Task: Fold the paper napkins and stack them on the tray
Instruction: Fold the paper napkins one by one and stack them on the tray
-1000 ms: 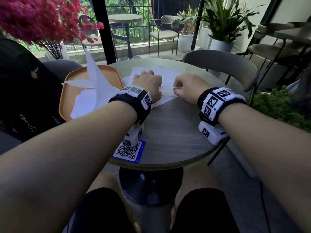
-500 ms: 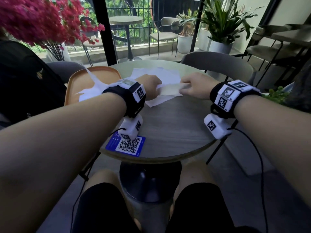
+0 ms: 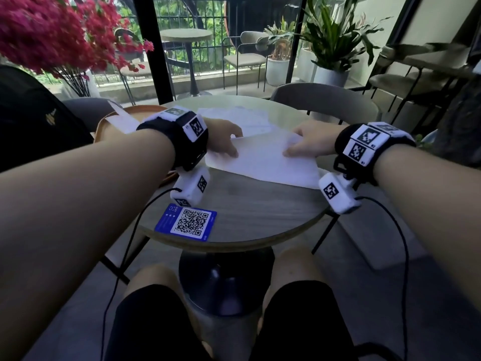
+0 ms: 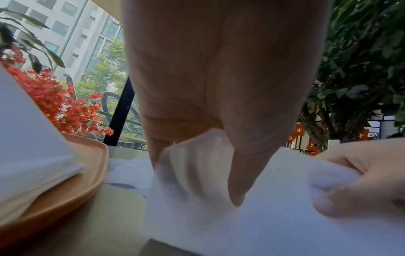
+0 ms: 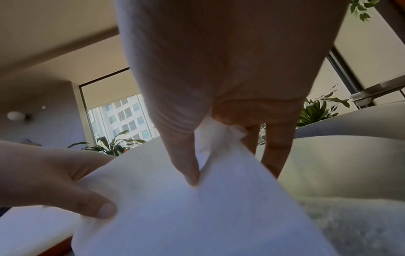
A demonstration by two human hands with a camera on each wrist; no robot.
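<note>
A white paper napkin [image 3: 263, 158] lies partly lifted on the round table, held at both far corners. My left hand [image 3: 229, 144] pinches its left corner between thumb and fingers, and the same napkin [image 4: 252, 216] fills the left wrist view under that hand [image 4: 232, 190]. My right hand [image 3: 302, 145] pinches the right corner; in the right wrist view its thumb presses the napkin [image 5: 197, 216] against the fingers of that hand [image 5: 197, 176]. More flat napkins [image 3: 234, 118] lie beyond. The orange tray [image 3: 104, 126] at the left holds a stack of napkins [image 4: 32, 164].
A blue QR card [image 3: 187, 221] lies near the table's front edge. A grey chair [image 3: 325, 100] stands behind the table, and red flowers [image 3: 52, 35] are at the far left. A black bag [image 3: 31, 121] sits beside the tray.
Both hands have drawn apart and toward me, spreading the napkin out wider and lifting its far edge; the loose napkin that stood up over the tray has dropped.
</note>
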